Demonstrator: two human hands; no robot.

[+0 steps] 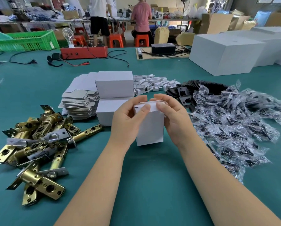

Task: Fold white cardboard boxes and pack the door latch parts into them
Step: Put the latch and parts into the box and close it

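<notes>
Teal work table (146,185) fills the foreground of a busy workshop; in the bkgd two people at a far bench, one standing, one sitting on an orange stool (141,40). At centre, both hands hold a small white cardboard box (150,126), upright, just above or on the table, can't tell which. Left hand (128,118) wraps the box's left side, fingers curled round it, thumb pressing the top flap. Right hand (170,115) grips the right side, fingers curled over the top edge, thumb on the flap next to the left thumb. Just behind the held box: two folded white boxes (114,86) stacked one on the other, w/ a stack of flat box blanks (80,100) touching them on the left. Left of the arms, a pile of brass door latches (37,144), some w/ silver faceplates. Right side: heap of clear plastic bags (237,121) w/ dark small parts inside, contents too small to tell. Behind that heap, black strike plates (185,95) and a scatter of small white plastic pieces (152,84). Far right, large white cartons (226,54). Far left, green crate (23,40); near mid-back, a red box (84,52) w/ cables.
</notes>
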